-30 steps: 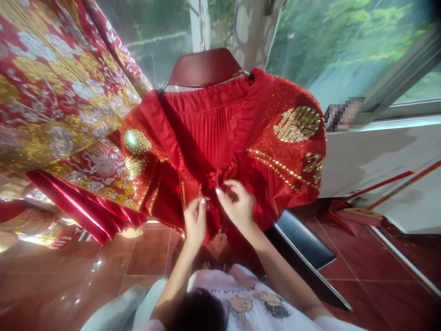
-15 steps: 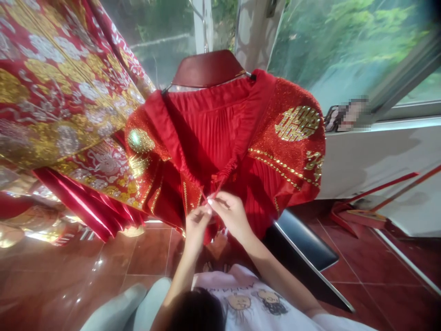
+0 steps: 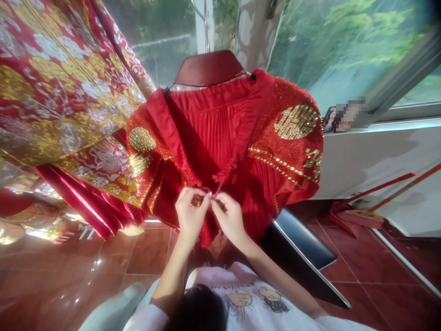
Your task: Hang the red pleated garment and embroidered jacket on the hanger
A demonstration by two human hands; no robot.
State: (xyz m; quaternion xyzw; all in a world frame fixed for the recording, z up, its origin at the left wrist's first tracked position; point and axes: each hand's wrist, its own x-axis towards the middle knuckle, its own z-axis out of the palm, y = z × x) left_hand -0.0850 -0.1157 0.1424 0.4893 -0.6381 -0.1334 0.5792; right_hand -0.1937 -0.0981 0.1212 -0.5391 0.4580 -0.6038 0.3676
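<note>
A red pleated skirt with gold sequin patterns hangs by its gathered waistband from the clips of a hanger. Low in front of the waistband, a thin red drawstring runs down between my fingers. My left hand pinches it with thumb and forefinger, the other fingers curled. Just beside it, my right hand also pinches the drawstring, its fingertips touching those of my left. The exact crossing of the cord is hidden by my fingertips.
To the left hangs a red garment with gold and silver embroidery. A black chair-like object stands at lower right, near a red dustpan by the white wall. A small picture rests on the window sill.
My left hand has risen and turned so that its thumb and forefinger form a ring at the drawstring. My right hand has shifted slightly, its pinch now more upright.
</note>
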